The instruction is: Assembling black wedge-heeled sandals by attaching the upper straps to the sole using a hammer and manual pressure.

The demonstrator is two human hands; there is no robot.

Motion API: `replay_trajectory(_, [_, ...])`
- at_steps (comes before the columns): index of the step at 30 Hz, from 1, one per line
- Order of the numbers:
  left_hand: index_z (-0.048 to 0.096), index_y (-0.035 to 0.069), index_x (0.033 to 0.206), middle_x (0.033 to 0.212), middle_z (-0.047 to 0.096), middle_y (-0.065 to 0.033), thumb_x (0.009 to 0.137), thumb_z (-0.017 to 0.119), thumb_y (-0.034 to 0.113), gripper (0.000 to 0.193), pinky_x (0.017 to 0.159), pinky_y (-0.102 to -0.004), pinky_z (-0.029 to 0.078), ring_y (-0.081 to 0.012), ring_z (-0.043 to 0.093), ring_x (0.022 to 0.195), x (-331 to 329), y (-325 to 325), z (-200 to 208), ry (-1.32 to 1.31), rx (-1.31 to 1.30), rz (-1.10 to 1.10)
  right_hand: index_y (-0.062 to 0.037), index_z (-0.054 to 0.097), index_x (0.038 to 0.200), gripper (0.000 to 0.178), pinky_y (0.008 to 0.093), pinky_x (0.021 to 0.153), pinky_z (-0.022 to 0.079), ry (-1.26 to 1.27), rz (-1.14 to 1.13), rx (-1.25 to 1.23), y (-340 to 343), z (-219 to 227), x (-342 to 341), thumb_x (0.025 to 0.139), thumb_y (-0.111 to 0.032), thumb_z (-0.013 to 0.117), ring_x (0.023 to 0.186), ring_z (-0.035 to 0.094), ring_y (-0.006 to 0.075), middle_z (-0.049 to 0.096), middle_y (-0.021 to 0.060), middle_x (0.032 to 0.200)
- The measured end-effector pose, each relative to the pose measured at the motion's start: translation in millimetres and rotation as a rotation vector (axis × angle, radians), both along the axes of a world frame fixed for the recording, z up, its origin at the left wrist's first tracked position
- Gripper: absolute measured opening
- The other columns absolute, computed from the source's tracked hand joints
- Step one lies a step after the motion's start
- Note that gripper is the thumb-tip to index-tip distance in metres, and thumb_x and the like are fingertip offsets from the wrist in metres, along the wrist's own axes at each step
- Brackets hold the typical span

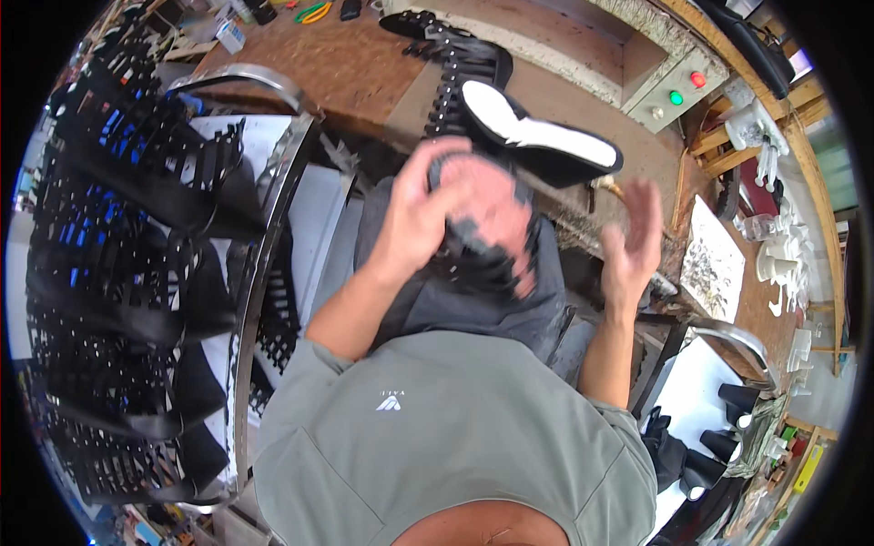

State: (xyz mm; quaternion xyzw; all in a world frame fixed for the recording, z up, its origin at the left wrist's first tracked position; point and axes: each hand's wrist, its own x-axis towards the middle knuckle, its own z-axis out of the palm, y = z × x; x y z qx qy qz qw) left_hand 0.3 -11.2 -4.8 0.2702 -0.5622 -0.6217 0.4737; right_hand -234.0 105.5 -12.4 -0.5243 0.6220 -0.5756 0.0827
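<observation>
My left hand [423,218] grips a black strappy shoe upper [487,214] with a pinkish underside turned up, held over my lap. Motion blurs it, so its finer shape is lost. To its right, my right hand [633,241] is raised with fingers extended and holds nothing. Just beyond the upper, a black shoe sole [546,141] with a white inner face lies at the bench edge. Behind that sole stretches another black strappy piece [444,100] with many narrow bands.
At left a metal-framed rack [264,246] carries several black strappy uppers [137,300]. A box with red and green buttons [675,91] stands at the back of the bench [337,68]. On the right are a stained white sheet [713,264] and a tray [687,369] with black shoe parts.
</observation>
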Motion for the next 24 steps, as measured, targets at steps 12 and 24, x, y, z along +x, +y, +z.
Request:
replay_trajectory(12, [0.047, -0.007, 0.127, 0.115, 0.06, -0.0206, 0.085, 0.065, 0.051, 0.074, 0.089, -0.0355, 0.049, -0.0263, 0.061, 0.103, -51, -62, 39, -0.144, -0.286, -0.041, -0.0009, 0.061, 0.102, 0.026, 0.0341, 0.06, 0.052, -0.417, -0.274, -0.063, -5, 39, -66, 0.094, -0.026, 0.06, 0.074, 0.067, 0.0168, 0.068, 0.0061, 0.086])
replay_trajectory(24, [0.047, 0.0, 0.129, 0.119, 0.058, -0.0195, 0.072, 0.078, 0.032, 0.072, 0.096, -0.0374, 0.043, -0.0317, 0.058, 0.109, -90, -139, -91, -0.411, 0.021, 0.131, -0.0069, 0.052, 0.123, 0.045, 0.0336, 0.056, 0.054, -0.414, 0.171, 0.447, 27, -32, -98, 0.094, -0.041, 0.053, 0.075, 0.064, 0.019, 0.064, 0.0106, 0.096])
